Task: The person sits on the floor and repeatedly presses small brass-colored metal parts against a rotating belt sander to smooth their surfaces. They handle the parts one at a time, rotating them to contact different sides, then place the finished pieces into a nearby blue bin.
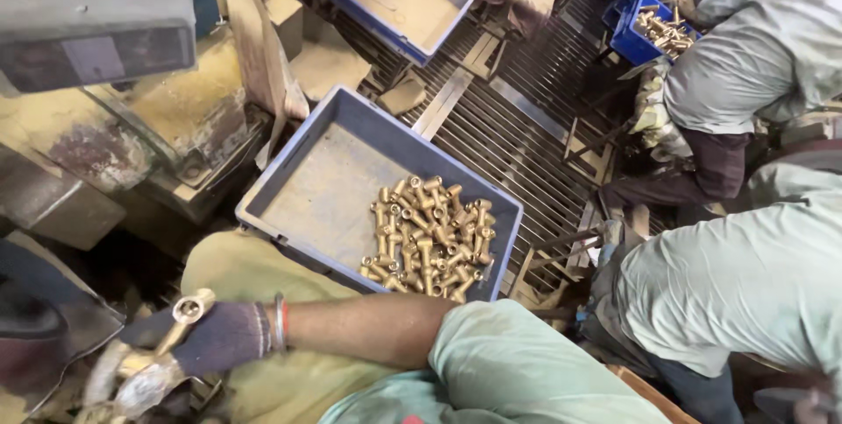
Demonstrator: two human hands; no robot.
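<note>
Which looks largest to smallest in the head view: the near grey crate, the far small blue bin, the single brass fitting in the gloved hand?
1. Near grey crate.
2. Far small blue bin, though distance shrinks it, so its true size is unsure.
3. Single brass fitting, held by the gloved hand.

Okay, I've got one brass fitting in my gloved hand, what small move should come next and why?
Probably carry the brass fitting in the gloved hand a short way right and drop it into the blue tray. The hand already grips it, the tray sits close beside the forearm, and matching brass parts are piled in its near corner.
</note>
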